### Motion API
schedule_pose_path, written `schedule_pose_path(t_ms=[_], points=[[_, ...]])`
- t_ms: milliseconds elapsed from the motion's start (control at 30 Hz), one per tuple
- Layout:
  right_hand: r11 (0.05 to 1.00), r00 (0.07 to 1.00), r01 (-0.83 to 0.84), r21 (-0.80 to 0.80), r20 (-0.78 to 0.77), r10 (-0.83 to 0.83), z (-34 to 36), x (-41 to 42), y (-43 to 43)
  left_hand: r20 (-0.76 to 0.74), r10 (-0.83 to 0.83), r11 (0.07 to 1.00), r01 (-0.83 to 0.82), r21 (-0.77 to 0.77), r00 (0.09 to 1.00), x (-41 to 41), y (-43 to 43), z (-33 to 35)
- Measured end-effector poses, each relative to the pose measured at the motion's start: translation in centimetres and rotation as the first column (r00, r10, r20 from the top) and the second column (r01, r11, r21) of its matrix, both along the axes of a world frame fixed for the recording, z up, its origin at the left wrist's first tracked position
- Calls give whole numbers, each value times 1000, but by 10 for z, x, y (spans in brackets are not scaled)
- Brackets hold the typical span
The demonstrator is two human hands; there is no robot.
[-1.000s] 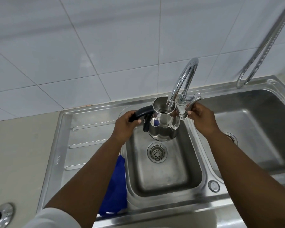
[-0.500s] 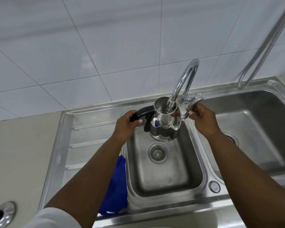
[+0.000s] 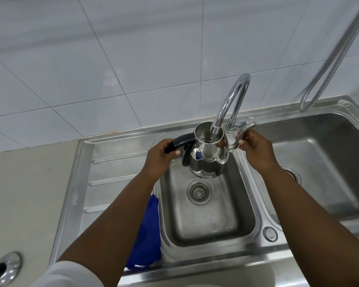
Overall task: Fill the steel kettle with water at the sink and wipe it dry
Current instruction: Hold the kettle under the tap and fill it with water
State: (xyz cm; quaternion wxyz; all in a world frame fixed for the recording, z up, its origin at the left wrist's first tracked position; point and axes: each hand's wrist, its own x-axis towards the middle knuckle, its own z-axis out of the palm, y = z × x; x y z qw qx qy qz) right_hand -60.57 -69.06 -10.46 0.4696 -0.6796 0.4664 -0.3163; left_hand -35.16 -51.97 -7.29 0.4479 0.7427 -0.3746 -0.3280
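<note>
The shiny steel kettle (image 3: 207, 160) hangs over the small middle basin (image 3: 205, 214) with its open mouth right under the spout of the chrome tap (image 3: 230, 100). My left hand (image 3: 160, 156) grips the kettle's black handle. My right hand (image 3: 255, 150) holds the tap's lever at the base of the tap. A little water shows inside the kettle. A blue cloth (image 3: 147, 235) lies on the drainboard beside the basin, partly hidden under my left forearm.
The steel sink unit has a ribbed drainboard (image 3: 112, 179) on the left and a larger basin (image 3: 323, 166) on the right. A flexible metal hose (image 3: 327, 63) hangs at the upper right. A kettle lid with a black knob (image 3: 4, 268) lies on the counter at the lower left.
Both hands and the kettle keep their positions under the spout. Only the view has shifted slightly.
</note>
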Motion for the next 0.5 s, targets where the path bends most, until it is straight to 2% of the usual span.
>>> schedule_pose_path(t_ms=[500], points=[[1000, 999, 18, -8, -31, -19, 1, -2, -1, -41, -10, 1000, 10, -19, 999, -3, 0, 2]])
